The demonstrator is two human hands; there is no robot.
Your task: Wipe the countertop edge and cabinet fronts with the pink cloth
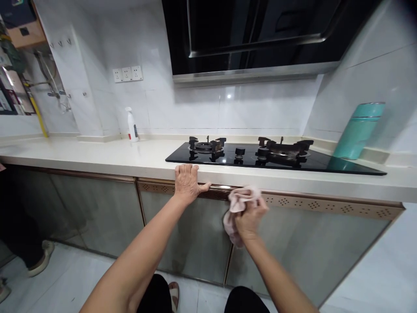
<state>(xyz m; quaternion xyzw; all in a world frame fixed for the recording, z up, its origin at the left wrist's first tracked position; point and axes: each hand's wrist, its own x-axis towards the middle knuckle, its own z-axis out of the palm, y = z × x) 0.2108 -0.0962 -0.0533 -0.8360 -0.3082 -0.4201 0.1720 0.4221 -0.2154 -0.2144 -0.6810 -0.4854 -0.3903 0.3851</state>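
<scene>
While the left hand (187,184) lies over the front edge of the long, glossy white tabletop (130,155), fingers close together on top and thumb stuck out sideways, the right hand (250,219) grips a crumpled, pale pink fabric cloth (243,198), fingers curled into it. Cloth is bunched up at the copper-coloured, perforated metal strip (325,207) below that edge, lower part hanging by the seam between two frosted grey-green cabinet doors (195,230); right hand blurred, can't tell how hard it presses. Above the hands: flat black glass cooktop (329,167) set on the tabletop, two round black burners (283,150) with pan supports. Teal cylindrical bottle (358,134) near its right end, slanted in view. White plastic spray bottle (131,126) upright by the back wall, well left of the cooktop. Big black range hood (211,65) overhead, three white wall sockets (127,74) left of it. Far left, another person's dark-trousered leg (19,226) and pale shoe (42,261) on the floor.
</scene>
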